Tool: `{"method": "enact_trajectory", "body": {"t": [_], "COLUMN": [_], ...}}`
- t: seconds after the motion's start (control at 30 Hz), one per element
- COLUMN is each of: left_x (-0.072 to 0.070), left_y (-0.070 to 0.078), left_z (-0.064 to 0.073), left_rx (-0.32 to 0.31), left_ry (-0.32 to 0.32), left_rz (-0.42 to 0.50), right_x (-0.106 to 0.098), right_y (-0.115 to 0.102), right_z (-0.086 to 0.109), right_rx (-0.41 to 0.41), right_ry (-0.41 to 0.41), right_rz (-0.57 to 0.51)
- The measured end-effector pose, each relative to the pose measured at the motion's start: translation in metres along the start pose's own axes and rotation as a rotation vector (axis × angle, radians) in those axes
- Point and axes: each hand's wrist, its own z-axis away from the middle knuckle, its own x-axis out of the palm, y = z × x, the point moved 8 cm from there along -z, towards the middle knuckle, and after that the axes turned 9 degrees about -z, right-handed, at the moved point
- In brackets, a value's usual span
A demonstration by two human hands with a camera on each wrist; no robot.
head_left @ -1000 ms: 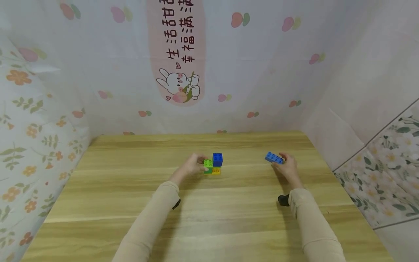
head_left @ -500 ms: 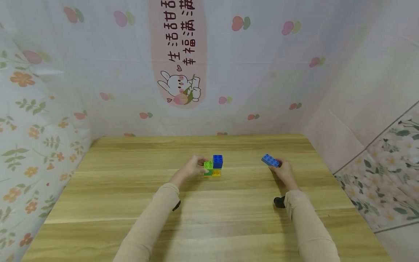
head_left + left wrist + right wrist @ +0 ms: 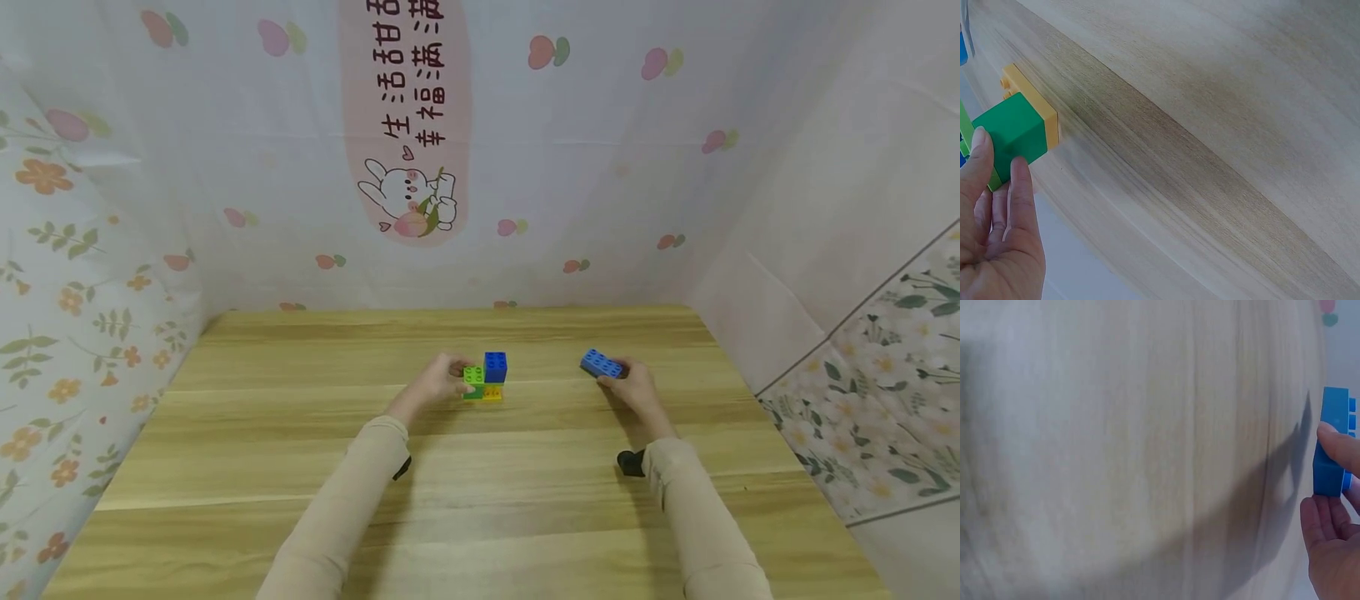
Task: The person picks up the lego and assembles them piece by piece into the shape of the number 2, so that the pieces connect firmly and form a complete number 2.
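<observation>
A small stack of toy building bricks stands left of my right hand in the head view. It has a yellow brick [image 3: 1051, 128] at the bottom, a green brick [image 3: 1013, 134] on that, and a light green layer [image 3: 473, 376] above. On the stack's right side sits a dark blue brick [image 3: 495, 367]. My left hand [image 3: 435, 383] grips the stack from the left, thumb and fingers on the green part. My right hand [image 3: 637, 390] pinches a long lighter blue brick [image 3: 600, 364], studs up, over the table to the right of the stack.
The wooden table [image 3: 480, 517] spreads under both arms. A printed cloth wall [image 3: 615, 192] rises along its back edge, with flowered side walls [image 3: 45, 333] at left and right. A black wrist piece [image 3: 632, 463] shows under the right cuff.
My right hand has moved left with the lighter blue brick, closer to the stack. My left hand and the stack have stayed in place.
</observation>
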Motion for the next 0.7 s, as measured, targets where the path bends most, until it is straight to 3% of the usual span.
{"method": "enact_trajectory", "body": {"t": [0.2,0.7], "left_x": [0.000,0.000], "left_y": [0.000,-0.002], "left_z": [0.000,-0.001], "left_rx": [-0.010,-0.006], "left_ry": [-0.010,0.000], "left_rz": [-0.005,-0.015], "right_x": [0.006,0.022], "right_y": [-0.010,-0.036], "right_z": [0.002,0.007], "right_rx": [0.010,-0.063], "right_ry": [-0.024,-0.105], "right_rz": [-0.023,-0.047]}}
